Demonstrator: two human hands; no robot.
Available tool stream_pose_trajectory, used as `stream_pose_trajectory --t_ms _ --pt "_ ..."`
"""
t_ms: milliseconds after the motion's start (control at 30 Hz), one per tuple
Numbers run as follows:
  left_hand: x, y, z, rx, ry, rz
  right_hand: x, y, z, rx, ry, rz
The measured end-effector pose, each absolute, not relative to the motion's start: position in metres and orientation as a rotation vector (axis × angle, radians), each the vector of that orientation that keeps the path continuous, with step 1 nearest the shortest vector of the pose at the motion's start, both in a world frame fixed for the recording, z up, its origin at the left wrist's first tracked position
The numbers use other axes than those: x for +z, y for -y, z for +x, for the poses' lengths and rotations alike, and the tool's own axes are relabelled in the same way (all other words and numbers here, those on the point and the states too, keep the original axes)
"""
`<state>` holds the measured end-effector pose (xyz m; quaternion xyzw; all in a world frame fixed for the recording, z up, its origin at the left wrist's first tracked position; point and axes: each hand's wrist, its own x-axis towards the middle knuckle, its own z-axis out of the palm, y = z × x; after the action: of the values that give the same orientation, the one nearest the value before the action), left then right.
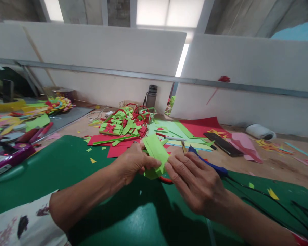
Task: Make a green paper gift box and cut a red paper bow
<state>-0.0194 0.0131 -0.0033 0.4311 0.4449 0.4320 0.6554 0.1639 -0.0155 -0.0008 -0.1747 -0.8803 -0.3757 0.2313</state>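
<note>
A folded light green paper piece [155, 150] is held up above the green mat [133, 208]. My left hand [136, 160] grips its left side, with the thumb lying across the front. My right hand [195, 177] presses its fingertips together at the paper's right edge. Under the paper, part of a red ring-shaped handle [165, 180] shows. A blue-handled tool [215, 166] with a black cord lies just behind my right hand.
Green and red paper flowers [123, 123] are heaped near a grey bottle [151, 97]. A dark phone [223, 144] and red sheets [202, 125] lie at the back right. A purple device [12, 159] sits at the left.
</note>
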Motion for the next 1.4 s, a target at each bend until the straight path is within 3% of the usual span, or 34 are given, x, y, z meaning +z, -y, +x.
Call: stream_pose_trajectory --t_ms 1400 --pt "-0.003 -0.013 -0.020 0.801 -0.891 0.933 0.002 0.006 0.169 -1.043 2.469 -0.253"
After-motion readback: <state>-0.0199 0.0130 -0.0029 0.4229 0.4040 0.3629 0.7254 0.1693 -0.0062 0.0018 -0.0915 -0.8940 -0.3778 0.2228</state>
